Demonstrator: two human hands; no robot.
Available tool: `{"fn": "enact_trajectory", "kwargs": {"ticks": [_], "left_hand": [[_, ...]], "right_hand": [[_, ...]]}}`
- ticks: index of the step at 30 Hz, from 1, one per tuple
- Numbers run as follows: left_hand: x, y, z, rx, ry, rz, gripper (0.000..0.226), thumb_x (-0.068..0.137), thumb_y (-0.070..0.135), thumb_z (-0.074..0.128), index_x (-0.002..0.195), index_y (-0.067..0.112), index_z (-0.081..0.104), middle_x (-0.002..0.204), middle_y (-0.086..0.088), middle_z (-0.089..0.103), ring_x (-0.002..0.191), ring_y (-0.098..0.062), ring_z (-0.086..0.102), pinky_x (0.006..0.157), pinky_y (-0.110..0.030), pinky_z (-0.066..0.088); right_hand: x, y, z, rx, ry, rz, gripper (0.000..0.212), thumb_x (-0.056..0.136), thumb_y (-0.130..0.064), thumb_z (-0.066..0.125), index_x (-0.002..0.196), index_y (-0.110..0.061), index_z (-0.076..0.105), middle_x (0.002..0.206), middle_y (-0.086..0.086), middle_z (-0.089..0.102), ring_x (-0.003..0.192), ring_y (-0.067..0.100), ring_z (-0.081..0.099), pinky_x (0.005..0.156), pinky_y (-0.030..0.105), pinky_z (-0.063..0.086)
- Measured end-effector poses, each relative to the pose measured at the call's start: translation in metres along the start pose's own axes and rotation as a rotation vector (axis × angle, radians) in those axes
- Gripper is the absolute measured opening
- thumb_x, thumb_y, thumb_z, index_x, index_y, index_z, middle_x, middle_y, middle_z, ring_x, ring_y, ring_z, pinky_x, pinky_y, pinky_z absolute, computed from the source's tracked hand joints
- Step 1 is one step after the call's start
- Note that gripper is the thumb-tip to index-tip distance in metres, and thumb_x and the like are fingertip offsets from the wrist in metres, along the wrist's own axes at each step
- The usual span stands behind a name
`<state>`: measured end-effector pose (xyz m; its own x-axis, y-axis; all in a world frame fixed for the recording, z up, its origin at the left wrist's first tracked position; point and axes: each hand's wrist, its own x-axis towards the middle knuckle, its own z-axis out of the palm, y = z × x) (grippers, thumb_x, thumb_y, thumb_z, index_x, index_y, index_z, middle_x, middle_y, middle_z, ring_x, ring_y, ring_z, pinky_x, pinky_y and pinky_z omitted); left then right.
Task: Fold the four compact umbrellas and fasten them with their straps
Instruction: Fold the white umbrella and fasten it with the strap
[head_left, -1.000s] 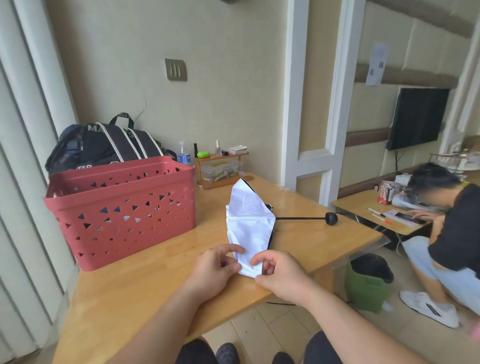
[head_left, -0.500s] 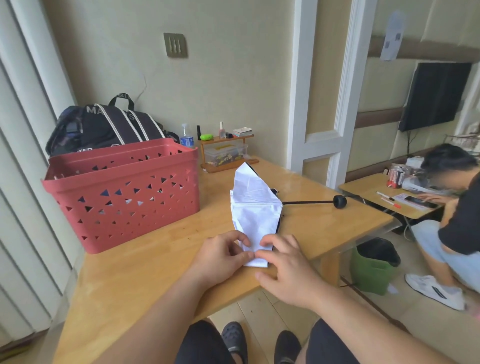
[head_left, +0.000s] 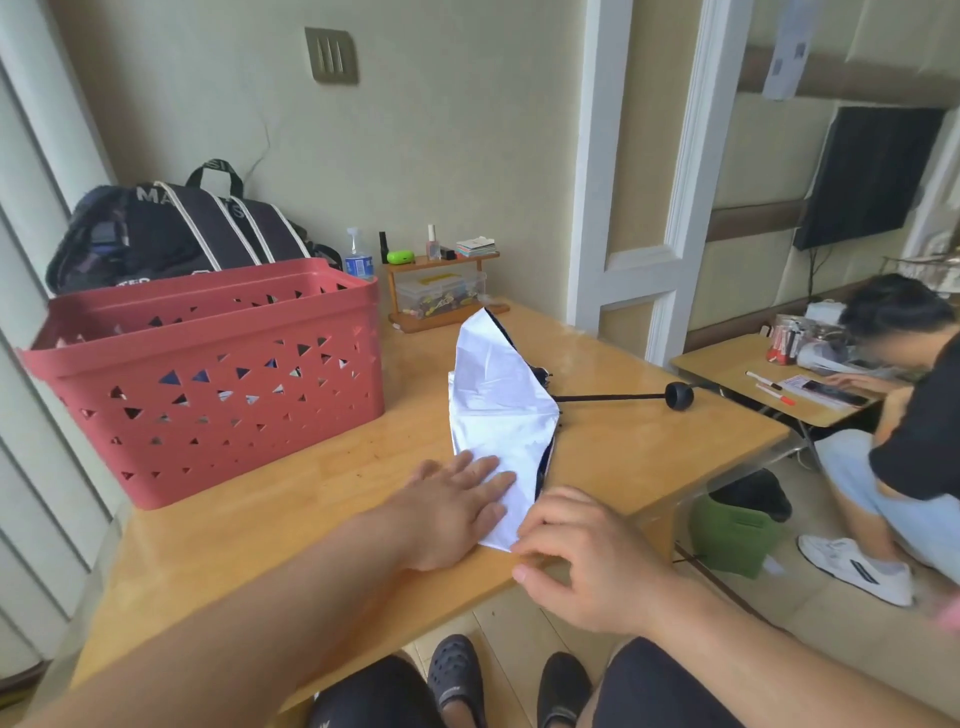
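Note:
A compact umbrella with a white canopy (head_left: 498, 410) lies on the wooden table (head_left: 291, 525), its fabric gathered into a flat pointed shape. Its thin black shaft and round black handle (head_left: 679, 396) stick out to the right. My left hand (head_left: 457, 506) lies flat with spread fingers on the near left part of the canopy. My right hand (head_left: 582, 556) pinches the near corner of the white fabric at the table's front edge. No strap is visible.
A red perforated basket (head_left: 208, 379) stands on the left of the table, a dark bag (head_left: 176, 228) behind it. A small wooden shelf (head_left: 441, 291) with bottles is at the back. A seated person (head_left: 904, 415) and a green bin (head_left: 737, 525) are to the right.
My left hand has opened from a pinch and now presses flat on the canopy. My right hand stays at the near corner. The camera has tilted down a little.

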<state>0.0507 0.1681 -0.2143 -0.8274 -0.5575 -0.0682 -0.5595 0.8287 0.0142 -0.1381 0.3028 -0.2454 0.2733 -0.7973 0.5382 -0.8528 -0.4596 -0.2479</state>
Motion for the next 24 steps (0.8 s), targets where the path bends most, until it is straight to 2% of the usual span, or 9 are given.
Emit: {"fn": "enact_trajectory", "kwargs": {"ticks": [2,5,8,12,15,18,20,22,24], "left_hand": [[-0.001,-0.003,0.002,-0.02,-0.147,-0.036,0.06,0.103,0.071,0.01,0.16,0.056,-0.004,0.173,0.014,-0.013,0.159,-0.014,-0.015,0.127,-0.049,-0.003],[0.001,-0.003,-0.006,0.044,-0.16,-0.023,0.068,0.094,0.085,0.011,0.155,0.063,-0.005,0.173,0.014,-0.011,0.16,-0.016,-0.012,0.125,-0.053,0.0],[0.005,-0.006,-0.02,0.078,-0.16,0.009,0.066,0.09,0.089,0.015,0.153,0.067,0.016,0.173,0.012,0.008,0.157,-0.018,0.006,0.121,-0.054,0.01],[0.025,-0.018,-0.035,-0.094,0.129,-0.022,0.039,0.103,0.066,0.037,0.122,0.048,0.066,0.132,0.019,0.063,0.131,-0.015,0.045,0.107,-0.043,0.027],[0.039,-0.023,-0.028,-0.044,0.243,-0.033,0.05,0.102,0.055,0.049,0.15,0.042,0.049,0.156,0.015,0.047,0.145,-0.016,0.038,0.112,-0.038,0.028],[0.036,-0.02,-0.013,-0.026,-0.102,-0.011,0.084,0.097,0.08,0.026,0.166,0.039,0.002,0.175,0.008,-0.005,0.16,-0.013,-0.008,0.127,-0.046,0.001],[0.032,-0.019,-0.009,-0.054,-0.173,-0.017,0.093,0.091,0.088,0.019,0.164,0.039,-0.013,0.171,0.011,-0.022,0.156,-0.009,-0.025,0.127,-0.048,-0.01],[0.033,-0.021,-0.008,-0.069,-0.159,-0.008,0.098,0.087,0.093,0.022,0.164,0.04,-0.01,0.172,0.012,-0.02,0.156,-0.008,-0.023,0.127,-0.048,-0.009],[0.035,-0.029,-0.012,-0.142,-0.076,-0.002,0.094,0.083,0.094,0.03,0.163,0.046,0.016,0.173,0.012,0.01,0.159,-0.007,0.006,0.128,-0.044,0.008]], "right_hand": [[0.013,0.007,-0.007,0.027,0.055,0.055,0.025,0.096,-0.034,0.062,0.076,-0.022,0.072,0.079,-0.016,0.061,0.084,0.005,0.053,0.079,0.03,0.05],[0.049,0.028,-0.016,0.0,0.155,0.179,0.018,0.097,-0.027,0.062,0.091,-0.02,0.077,0.097,-0.013,0.069,0.091,0.004,0.057,0.088,0.026,0.049],[0.08,0.062,-0.022,0.011,-0.016,0.367,0.029,0.099,-0.034,0.061,0.124,-0.023,0.072,0.13,-0.012,0.065,0.101,0.001,0.054,0.092,0.017,0.038],[0.075,0.092,-0.008,-0.127,-0.31,0.46,0.05,0.096,-0.058,0.054,0.142,-0.038,0.057,0.148,-0.021,0.043,0.139,0.009,0.035,0.116,0.038,0.033],[0.068,0.096,-0.004,-0.097,-0.264,0.462,0.049,0.094,-0.062,0.055,0.138,-0.042,0.059,0.142,-0.027,0.043,0.139,0.005,0.031,0.119,0.04,0.031],[0.067,0.098,-0.001,-0.044,-0.212,0.449,0.045,0.094,-0.057,0.06,0.135,-0.04,0.063,0.136,-0.03,0.047,0.133,0.002,0.036,0.117,0.031,0.032],[0.074,0.099,-0.003,-0.016,-0.202,0.453,0.035,0.096,-0.055,0.059,0.127,-0.041,0.068,0.127,-0.028,0.051,0.128,0.002,0.04,0.111,0.024,0.034],[0.084,0.101,-0.007,-0.006,-0.181,0.467,0.027,0.097,-0.055,0.057,0.111,-0.039,0.073,0.113,-0.023,0.055,0.119,0.005,0.048,0.098,0.019,0.037],[0.091,0.1,-0.006,-0.102,-0.202,0.451,0.04,0.09,-0.068,0.053,0.116,-0.042,0.068,0.112,-0.022,0.05,0.117,0.007,0.045,0.094,0.023,0.037]]}}
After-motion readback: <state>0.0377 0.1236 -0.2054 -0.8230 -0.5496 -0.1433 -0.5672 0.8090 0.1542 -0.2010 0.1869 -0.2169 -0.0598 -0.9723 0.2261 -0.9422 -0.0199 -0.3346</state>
